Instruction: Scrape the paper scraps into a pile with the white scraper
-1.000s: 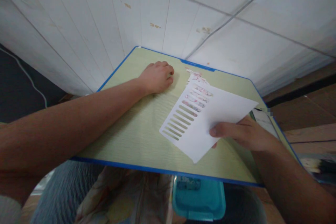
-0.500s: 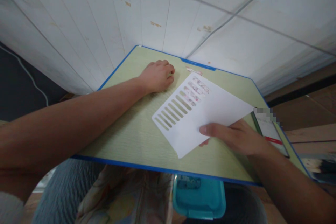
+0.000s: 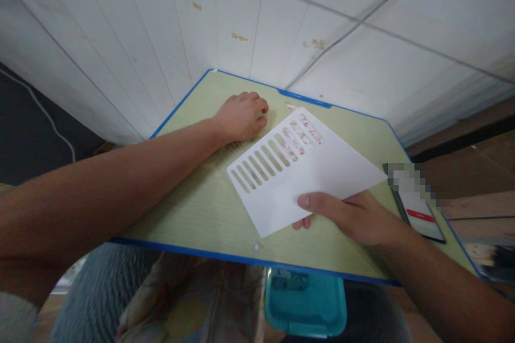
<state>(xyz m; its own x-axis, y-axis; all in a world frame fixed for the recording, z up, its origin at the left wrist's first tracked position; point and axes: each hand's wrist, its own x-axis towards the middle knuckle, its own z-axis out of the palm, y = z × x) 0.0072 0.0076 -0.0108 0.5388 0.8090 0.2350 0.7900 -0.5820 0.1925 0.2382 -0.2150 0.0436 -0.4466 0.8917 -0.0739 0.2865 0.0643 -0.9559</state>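
Note:
My right hand grips a white sheet with a row of cut-out slots, thumb on top and fingertips underneath. The sheet is tilted over the table. Pink-and-white patterned patches show through the slots at its far end; greenish tabletop shows through the others. Beyond the sheet's far corner, a small pinkish piece peeks out on the table. My left hand lies on the tabletop left of the sheet, its fingers curled in. The palm is hidden, so I cannot tell whether anything is inside.
The pale green folding table has a blue edge and stands against a white panelled wall. A phone-like device lies at its right side. A turquoise container sits below the front edge. A small whitish speck lies near that edge.
The sheet has shifted slightly left and turned in my right hand, covering more of the pinkish piece behind it. The whitish speck near the front edge now shows. My left hand stays put.

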